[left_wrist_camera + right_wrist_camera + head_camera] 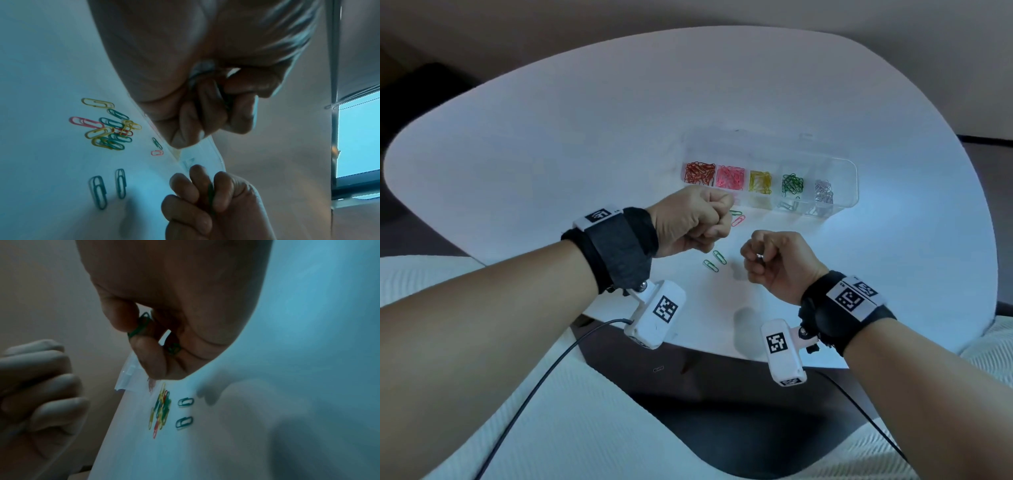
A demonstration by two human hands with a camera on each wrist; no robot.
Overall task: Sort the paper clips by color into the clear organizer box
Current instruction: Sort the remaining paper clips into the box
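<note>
The clear organizer box (840, 171) lies open on the white table, with red, pink, yellow, green and silvery clips in separate compartments. My left hand (717, 219) hovers at the box's near left corner, fingers curled round dark green clips (222, 95). My right hand (755, 258) is raised nearer to me and pinches a green paper clip (140, 325); a second green one (173, 348) sits in its palm. A mixed pile of loose clips (111, 129) lies under the left hand, hidden in the head view. Two green clips (715, 261) lie between the hands.
A green clip (736, 213) and a pink clip (738, 221) lie just in front of the box. The table's near edge (688, 346) curves below my wrists. A clip (658, 369) lies on the dark floor, and white cushions flank it.
</note>
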